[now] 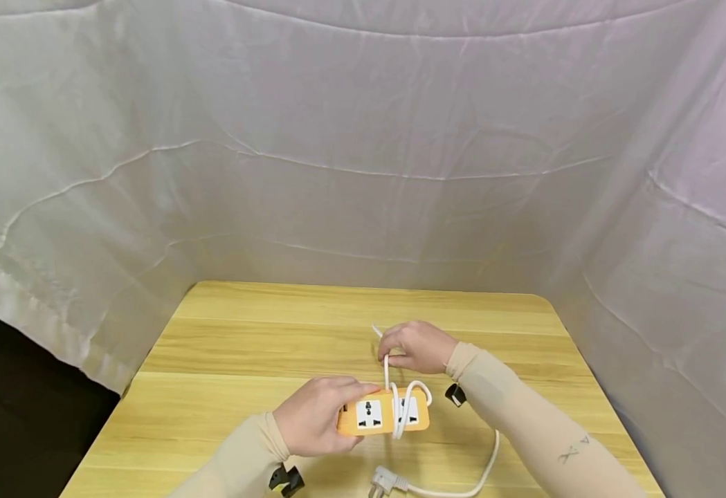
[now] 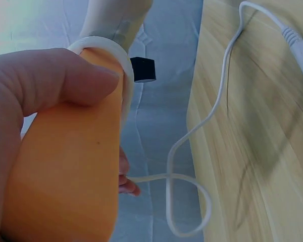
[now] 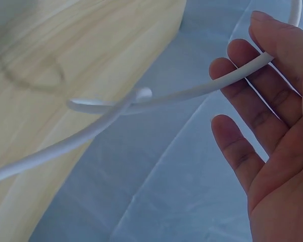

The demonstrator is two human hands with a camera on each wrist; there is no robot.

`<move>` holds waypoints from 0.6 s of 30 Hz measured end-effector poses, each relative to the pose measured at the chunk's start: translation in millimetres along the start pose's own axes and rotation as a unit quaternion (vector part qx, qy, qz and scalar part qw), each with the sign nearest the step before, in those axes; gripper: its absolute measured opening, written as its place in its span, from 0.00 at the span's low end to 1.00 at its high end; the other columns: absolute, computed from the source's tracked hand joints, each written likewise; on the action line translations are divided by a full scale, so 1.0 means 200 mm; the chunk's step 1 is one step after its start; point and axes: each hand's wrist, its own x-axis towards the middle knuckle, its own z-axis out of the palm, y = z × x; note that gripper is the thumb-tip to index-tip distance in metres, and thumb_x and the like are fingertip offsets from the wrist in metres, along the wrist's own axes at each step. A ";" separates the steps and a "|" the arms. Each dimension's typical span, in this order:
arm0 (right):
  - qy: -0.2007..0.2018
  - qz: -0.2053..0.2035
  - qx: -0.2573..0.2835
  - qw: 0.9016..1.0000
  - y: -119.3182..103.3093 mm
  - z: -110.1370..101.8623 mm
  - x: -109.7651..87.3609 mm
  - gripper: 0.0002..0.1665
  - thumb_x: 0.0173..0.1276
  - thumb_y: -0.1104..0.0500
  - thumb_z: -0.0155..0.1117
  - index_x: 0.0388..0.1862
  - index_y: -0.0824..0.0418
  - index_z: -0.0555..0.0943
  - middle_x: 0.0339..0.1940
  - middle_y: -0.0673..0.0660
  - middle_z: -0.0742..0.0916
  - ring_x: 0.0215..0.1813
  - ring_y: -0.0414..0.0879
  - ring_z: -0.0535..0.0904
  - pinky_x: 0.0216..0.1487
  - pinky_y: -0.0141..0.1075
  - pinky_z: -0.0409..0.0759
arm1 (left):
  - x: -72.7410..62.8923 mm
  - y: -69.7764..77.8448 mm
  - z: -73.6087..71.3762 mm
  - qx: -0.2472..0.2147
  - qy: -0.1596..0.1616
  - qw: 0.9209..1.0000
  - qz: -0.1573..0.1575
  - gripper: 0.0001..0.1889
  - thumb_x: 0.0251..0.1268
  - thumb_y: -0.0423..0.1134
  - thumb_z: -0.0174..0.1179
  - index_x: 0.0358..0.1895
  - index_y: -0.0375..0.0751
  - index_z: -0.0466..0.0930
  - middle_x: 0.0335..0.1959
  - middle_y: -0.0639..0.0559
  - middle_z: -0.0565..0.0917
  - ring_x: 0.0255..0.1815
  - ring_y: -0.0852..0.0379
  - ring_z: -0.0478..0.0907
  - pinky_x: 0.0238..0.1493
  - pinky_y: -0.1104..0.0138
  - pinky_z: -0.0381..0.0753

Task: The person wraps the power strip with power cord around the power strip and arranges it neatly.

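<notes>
An orange power strip [image 1: 383, 412] with white socket faces is gripped at its left end by my left hand [image 1: 321, 417]. In the left wrist view the thumb lies along the orange casing [image 2: 65, 166]. Loops of the white cord [image 1: 410, 404] wrap around the strip's right end. Beyond the strip, my right hand [image 1: 417, 346] pinches the cord between thumb and index finger, the other fingers loosely bent. From there the cord [image 3: 192, 92] runs off in a loose loop in the right wrist view. Its white plug [image 1: 385, 480] is near the table's front.
The wooden table [image 1: 244, 346] has light grain and rounded far corners. Grey fabric curtains [image 1: 363, 207] hang behind it and on both sides. A length of cord curves from the plug toward the right forearm. A dark gap shows at the far left.
</notes>
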 end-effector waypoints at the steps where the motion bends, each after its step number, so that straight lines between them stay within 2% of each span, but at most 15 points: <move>1: 0.000 -0.001 -0.003 1.000 0.00 -0.01 0.00 0.05 0.63 0.58 0.67 0.37 0.50 0.86 0.40 0.43 0.87 0.45 0.37 0.82 0.50 0.34 0.78 | 0.00 0.00 0.00 -0.001 -0.002 1.000 -0.004 0.35 0.41 0.41 0.73 0.59 0.37 0.76 0.41 0.55 0.83 0.34 0.70 0.73 0.36 0.81 0.72; 11: 0.016 -0.002 -0.019 1.000 0.00 -0.07 0.02 0.04 0.63 0.60 0.68 0.36 0.52 0.85 0.37 0.44 0.87 0.42 0.37 0.82 0.48 0.33 0.79 | 0.00 -0.01 0.01 -0.003 -0.021 0.999 -0.029 0.34 0.42 0.42 0.73 0.59 0.40 0.77 0.39 0.57 0.82 0.32 0.70 0.71 0.34 0.81 0.70; 18: 0.047 0.004 -0.042 0.998 -0.01 -0.11 0.03 0.04 0.62 0.60 0.69 0.36 0.53 0.84 0.36 0.45 0.86 0.40 0.38 0.81 0.45 0.34 0.79 | -0.01 -0.02 0.05 0.002 -0.056 0.997 -0.045 0.33 0.41 0.42 0.72 0.58 0.43 0.78 0.42 0.58 0.83 0.38 0.70 0.75 0.39 0.76 0.75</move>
